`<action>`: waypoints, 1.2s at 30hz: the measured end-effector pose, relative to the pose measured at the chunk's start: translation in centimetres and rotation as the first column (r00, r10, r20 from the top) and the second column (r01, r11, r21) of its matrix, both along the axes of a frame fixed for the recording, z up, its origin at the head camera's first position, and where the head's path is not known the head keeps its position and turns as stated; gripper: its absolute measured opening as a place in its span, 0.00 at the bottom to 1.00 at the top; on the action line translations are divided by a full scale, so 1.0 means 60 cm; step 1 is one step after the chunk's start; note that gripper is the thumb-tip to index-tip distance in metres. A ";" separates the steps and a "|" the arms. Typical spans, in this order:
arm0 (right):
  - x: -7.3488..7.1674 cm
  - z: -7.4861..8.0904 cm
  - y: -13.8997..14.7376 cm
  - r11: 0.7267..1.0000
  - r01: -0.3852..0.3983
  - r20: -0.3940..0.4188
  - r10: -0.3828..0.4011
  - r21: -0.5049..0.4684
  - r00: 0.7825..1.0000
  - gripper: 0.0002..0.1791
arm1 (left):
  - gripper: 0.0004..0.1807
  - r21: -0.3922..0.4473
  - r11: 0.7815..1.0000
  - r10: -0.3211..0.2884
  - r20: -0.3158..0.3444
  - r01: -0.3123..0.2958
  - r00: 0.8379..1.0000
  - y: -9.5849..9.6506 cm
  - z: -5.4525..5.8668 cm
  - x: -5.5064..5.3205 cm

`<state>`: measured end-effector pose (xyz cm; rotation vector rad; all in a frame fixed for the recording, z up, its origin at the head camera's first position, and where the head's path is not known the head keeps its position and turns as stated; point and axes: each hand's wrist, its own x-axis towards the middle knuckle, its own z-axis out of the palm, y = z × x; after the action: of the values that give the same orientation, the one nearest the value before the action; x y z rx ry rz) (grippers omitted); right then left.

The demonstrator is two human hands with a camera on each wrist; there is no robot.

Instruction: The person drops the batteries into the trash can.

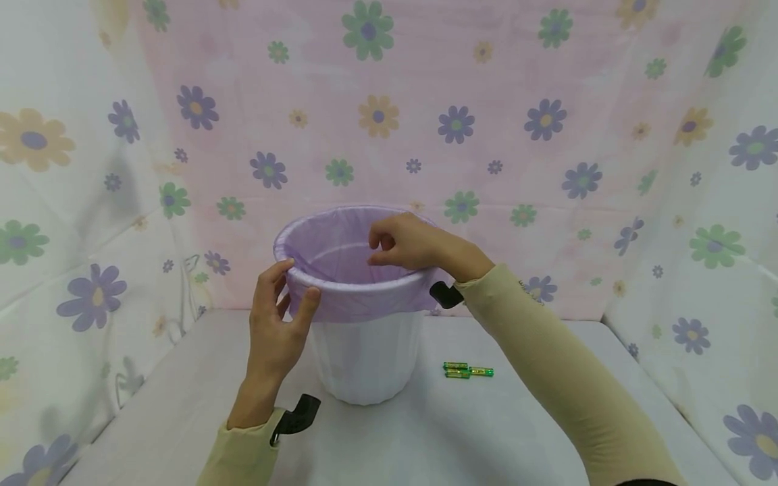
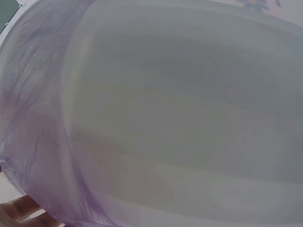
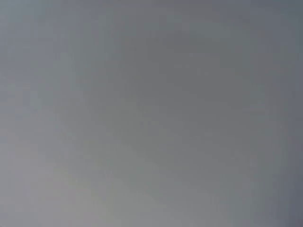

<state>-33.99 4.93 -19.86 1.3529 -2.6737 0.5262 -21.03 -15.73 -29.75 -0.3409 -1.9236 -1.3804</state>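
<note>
The left hand (image 1: 275, 334) grips the rim of the white bin (image 1: 367, 358), over its purple liner (image 1: 365, 302). On the counter (image 1: 486, 425), green batteries (image 1: 456, 366) lie to the right. The right hand (image 1: 413, 243) hangs over the opening, fingers loosely bent, thumb apart. Flowered cloth (image 1: 425, 74) stands behind.

Head view: sits up at the wearer's brow, facing forward and a little down across the tabletop (image 1: 498, 439) to the flowered backdrop (image 1: 316, 81); far enough back to take in the whole bin (image 1: 367, 358).
Left wrist view: right up against the bin's outer wall, turned sideways, rim end leftward.
Right wrist view: grey blur edge to edge; its facing, I can't tell.
Bin wall, purple liner (image 1: 365, 305), left hand (image 1: 277, 331): shared by head and left wrist.
</note>
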 end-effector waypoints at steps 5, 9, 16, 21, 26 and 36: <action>0.015 0.009 0.023 0.998 -0.031 -0.050 0.028 -0.055 0.998 0.09 | 0.27 -0.007 1.000 -0.001 -0.003 0.001 1.000 0.001 -0.001 -0.002; 0.036 0.013 0.046 0.996 -0.045 -0.090 0.038 -0.078 0.995 0.08 | 0.27 -0.006 1.000 -0.004 -0.009 0.004 1.000 0.004 0.004 0.003; 0.068 0.007 0.092 0.993 -0.040 -0.142 0.024 -0.112 0.990 0.07 | 0.27 0.005 1.000 -0.006 -0.004 0.006 1.000 0.005 0.007 0.007; 0.076 -0.010 0.127 0.983 -0.041 -0.199 0.005 -0.177 0.980 0.05 | 0.28 0.016 1.000 -0.017 -0.003 0.017 1.000 0.001 0.002 0.003; 0.076 -0.044 0.158 0.955 -0.085 -0.244 0.014 -0.285 0.970 0.01 | 0.28 0.010 1.000 -0.007 -0.008 0.007 1.000 -0.001 -0.002 0.000; 0.085 -0.123 0.208 0.921 -0.101 -0.246 0.005 -0.377 0.969 0.07 | 0.27 0.005 1.000 0.002 -0.009 -0.002 1.000 0.000 0.000 -0.001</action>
<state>-28.87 17.41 -27.22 1.2798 -2.1968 0.7916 -21.07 -15.75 -29.75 -0.3425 -1.9123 -1.3804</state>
